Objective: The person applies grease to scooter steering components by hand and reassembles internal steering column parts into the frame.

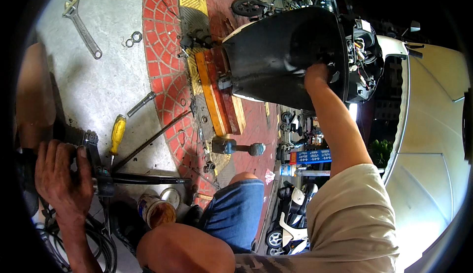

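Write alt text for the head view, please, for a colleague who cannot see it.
A person's right hand is at a large black panel near exposed wiring, while the left hand is on a dark part. An adjustable wrench, yellow-handled screwdriver and open can are on the ground.

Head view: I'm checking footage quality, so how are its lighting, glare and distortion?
In the head view, pale ground around the adjustable wrench is brightly lit, the upper right nearly black; in the head view, glossy highlights mark the black panel by the right hand; also in the head view, the canopy edge bows and dark vignetting rounds the corners.
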A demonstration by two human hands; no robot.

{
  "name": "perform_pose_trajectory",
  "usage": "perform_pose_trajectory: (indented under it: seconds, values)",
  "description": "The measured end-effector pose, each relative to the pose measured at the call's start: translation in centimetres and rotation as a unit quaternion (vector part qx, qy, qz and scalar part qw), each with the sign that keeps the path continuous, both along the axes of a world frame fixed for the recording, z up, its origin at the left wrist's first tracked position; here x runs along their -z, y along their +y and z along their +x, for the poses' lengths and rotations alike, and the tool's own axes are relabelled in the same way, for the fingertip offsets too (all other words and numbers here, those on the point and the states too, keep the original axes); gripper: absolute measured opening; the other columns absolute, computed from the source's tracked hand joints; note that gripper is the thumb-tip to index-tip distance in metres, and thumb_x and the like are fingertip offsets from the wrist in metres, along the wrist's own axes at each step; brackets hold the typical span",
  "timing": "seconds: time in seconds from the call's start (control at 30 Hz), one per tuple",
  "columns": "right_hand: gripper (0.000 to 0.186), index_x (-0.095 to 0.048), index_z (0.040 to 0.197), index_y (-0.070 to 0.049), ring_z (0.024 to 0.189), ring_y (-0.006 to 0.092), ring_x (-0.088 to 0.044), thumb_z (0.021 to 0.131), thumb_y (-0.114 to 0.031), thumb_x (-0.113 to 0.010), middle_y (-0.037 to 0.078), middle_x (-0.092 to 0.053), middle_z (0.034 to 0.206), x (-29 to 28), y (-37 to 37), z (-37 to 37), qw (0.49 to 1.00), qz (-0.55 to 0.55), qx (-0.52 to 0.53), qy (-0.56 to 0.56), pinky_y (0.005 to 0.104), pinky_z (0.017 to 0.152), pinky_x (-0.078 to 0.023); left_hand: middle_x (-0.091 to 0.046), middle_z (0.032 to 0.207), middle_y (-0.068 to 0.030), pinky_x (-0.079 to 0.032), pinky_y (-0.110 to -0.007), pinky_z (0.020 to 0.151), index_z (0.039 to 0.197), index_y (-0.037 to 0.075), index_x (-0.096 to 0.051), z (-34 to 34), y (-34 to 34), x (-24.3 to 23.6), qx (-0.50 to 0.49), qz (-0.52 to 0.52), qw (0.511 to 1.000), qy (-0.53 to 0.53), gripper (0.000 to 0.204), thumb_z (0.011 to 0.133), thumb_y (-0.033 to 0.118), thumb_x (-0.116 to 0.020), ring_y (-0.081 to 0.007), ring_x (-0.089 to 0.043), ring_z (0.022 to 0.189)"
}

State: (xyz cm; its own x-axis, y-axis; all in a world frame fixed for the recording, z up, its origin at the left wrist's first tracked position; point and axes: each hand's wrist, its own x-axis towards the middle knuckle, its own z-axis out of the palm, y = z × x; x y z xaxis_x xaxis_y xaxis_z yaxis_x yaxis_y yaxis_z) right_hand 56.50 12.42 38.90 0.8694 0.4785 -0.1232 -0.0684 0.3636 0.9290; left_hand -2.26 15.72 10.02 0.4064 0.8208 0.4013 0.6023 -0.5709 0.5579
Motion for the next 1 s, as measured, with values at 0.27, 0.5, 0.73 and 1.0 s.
perform_pose_trajectory:
  seconds: [0.27,0.5,0.73,1.0]
  values:
    - [0.032,-0.076,0.124,-0.015,0.117,0.025,-0.069,0.096,-0.027,-0.064,0.003,-0.071,0.132,-0.9,0.4,1.1,0.999,0.0,-0.01,-0.043,0.0398,0.082,-0.057,-0.057,0.083,-0.0145,-0.049,-0.042,0.072,0.085,0.001,-0.059,0.2,0.4,-0.7,0.003,0.043,0.999,0.002,0.01,0.086,0.0,-0.069,-0.0337,-0.059,0.077]
    - [0.037,-0.073,0.129,-0.016,0.126,0.0234,-0.064,0.097,-0.03,-0.064,0.004,-0.067,0.139,-1.8,0.4,2.5,0.999,0.011,0.001,-0.05,0.0401,0.092,-0.054,-0.056,0.082,-0.0147,-0.047,-0.043,0.07,0.085,0.001,-0.058,0.2,0.7,-0.8,0.005,0.064,0.998,0.0,0.01,0.087,0.002,-0.068,-0.0341,-0.058,0.075]
    - [0.05,-0.067,0.136,-0.01,0.126,0.03,-0.065,0.093,-0.034,-0.062,0.011,-0.067,0.137,-1.0,1.2,1.7,0.966,0.257,-0.023,0.005,0.0435,0.104,-0.05,-0.056,0.081,-0.0146,-0.049,-0.044,0.073,0.084,0.001,-0.058,0.1,0.4,-0.4,-0.001,0.014,1.0,-0.006,0.009,0.087,0.002,-0.067,-0.0345,-0.059,0.076]
    - [0.074,-0.048,0.152,-0.005,0.135,0.0345,-0.058,0.088,-0.04,-0.065,0.026,-0.055,0.148,-0.2,1.1,5.6,0.837,0.522,-0.086,0.138,0.0425,0.113,-0.044,-0.058,0.084,-0.0162,-0.052,-0.047,0.082,0.085,0.001,-0.059,0.2,0.5,-0.2,-0.015,0.064,0.998,0.014,0.009,0.088,0.004,-0.067,-0.0361,-0.06,0.078]
